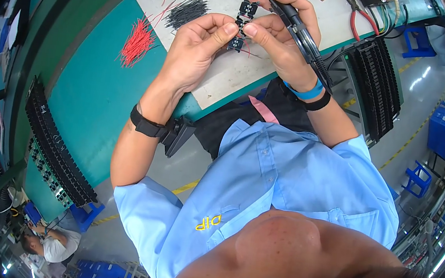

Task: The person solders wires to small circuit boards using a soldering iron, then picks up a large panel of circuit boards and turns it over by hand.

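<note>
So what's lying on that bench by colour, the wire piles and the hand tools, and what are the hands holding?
Red wire piles: 1
Black wire piles: 1
Red-handled pliers: 1
Black connector strips, pinched between left hand and right hand: 1
Black corded tools, in the right hand: 1
Total: 5

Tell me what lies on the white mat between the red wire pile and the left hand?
In the head view, a pile of black wires lies there, between the red wire pile and the left hand.
</note>
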Demonstrator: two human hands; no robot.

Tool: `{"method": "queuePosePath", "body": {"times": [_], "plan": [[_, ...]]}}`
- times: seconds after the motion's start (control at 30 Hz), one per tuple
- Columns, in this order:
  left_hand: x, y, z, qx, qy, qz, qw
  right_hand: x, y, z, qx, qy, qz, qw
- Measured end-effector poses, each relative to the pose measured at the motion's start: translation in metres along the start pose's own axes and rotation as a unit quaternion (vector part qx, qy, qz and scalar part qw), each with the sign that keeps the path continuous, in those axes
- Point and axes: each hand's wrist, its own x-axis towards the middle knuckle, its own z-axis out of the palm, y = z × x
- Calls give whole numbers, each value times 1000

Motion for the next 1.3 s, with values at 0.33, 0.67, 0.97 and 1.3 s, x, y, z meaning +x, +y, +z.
{"method": "queuePosePath", "body": {"times": [0.33,0.67,0.97,1.3], "plan": [[2,-2,2,8,53,68,996,-5,-7,11,-135,13,-68,988],[-2,-4,3,44,45,85,994,-5,-13,6,-70,32,-24,997],[-2,-5,-9,91,8,46,995,-5,-17,4,-64,15,-24,998],[-2,-3,-10,39,-21,37,998,-3,-13,4,-22,23,-31,999]]}}
